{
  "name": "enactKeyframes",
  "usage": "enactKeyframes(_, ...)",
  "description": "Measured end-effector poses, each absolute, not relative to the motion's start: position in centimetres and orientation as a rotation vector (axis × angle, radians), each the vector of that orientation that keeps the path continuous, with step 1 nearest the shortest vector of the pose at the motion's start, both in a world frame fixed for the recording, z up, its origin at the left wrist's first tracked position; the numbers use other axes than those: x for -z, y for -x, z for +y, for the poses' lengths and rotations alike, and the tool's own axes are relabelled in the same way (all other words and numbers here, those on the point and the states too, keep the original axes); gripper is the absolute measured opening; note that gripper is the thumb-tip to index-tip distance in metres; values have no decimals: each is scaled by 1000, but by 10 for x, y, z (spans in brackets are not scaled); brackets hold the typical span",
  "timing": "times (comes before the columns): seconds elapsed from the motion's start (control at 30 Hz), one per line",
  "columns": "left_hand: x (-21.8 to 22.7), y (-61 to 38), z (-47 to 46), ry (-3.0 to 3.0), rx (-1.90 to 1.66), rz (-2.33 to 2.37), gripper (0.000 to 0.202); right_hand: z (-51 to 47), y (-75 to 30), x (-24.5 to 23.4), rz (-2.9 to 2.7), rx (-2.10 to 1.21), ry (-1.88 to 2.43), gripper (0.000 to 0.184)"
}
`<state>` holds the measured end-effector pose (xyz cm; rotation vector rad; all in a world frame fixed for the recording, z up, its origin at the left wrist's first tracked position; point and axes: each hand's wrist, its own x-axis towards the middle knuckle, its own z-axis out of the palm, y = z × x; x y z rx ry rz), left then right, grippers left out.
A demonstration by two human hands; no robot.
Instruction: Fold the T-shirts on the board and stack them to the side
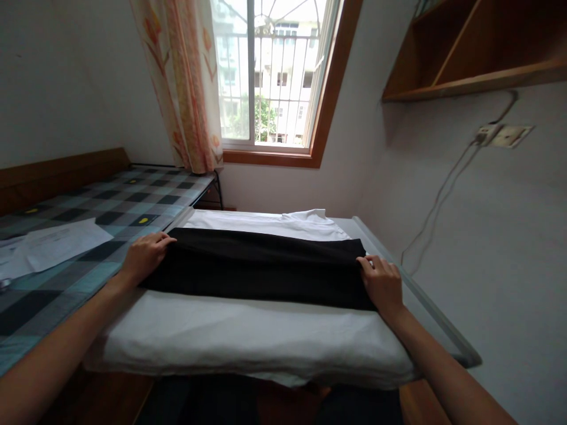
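Observation:
A black cloth garment (261,265), folded into a long strip, lies across the table in front of me. My left hand (146,254) pinches its left end near the upper corner. At the opposite end, my right hand (381,283) grips the right edge between thumb and fingers. Beneath and nearer to me is a thick white cloth (266,336) that hangs over the front edge. Behind the black garment lies a white garment (257,221), partly covered by it. What kind of garment the black one is, I cannot tell.
The pale table (436,313) has a raised rim on its right, close to the wall. A bed with a checked cover (88,203) stands at the left, with paper sheets (57,245) on it. Cords (436,209) hang from a wall socket. A wooden shelf (469,82) juts out above.

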<state>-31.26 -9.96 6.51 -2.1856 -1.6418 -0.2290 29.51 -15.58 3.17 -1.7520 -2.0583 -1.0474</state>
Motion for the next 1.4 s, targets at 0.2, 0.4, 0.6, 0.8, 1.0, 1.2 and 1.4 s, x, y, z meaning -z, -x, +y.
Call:
enactKeyframes(0.2,-50,330,-99,2356,224,-1602,37,-157,-310,-37,-2119,1056,1646,23)
enactKeyframes(0.4,-26,355,-94,2438,407,-1705,36,-161,-309,-40,-2126,914,1892,19)
enactKeyframes(0.6,-16,360,-94,2410,474,-1730,38,-158,-323,-41,-2279,269,1862,25)
enactKeyframes(0.8,-22,358,-99,2412,441,-1701,36,-149,-354,-65,-1785,-314,1756,24)
enactKeyframes(1.0,-26,338,-93,2484,449,-1665,40,-144,-343,-75,-1689,-437,1782,32)
enactKeyframes(1.2,-40,298,-96,2764,456,-1532,34,-159,-310,-68,-2300,6,1944,25)
enactKeyframes(1.4,-47,242,-87,2780,657,-1514,43,-160,-292,-59,-2317,283,2184,28)
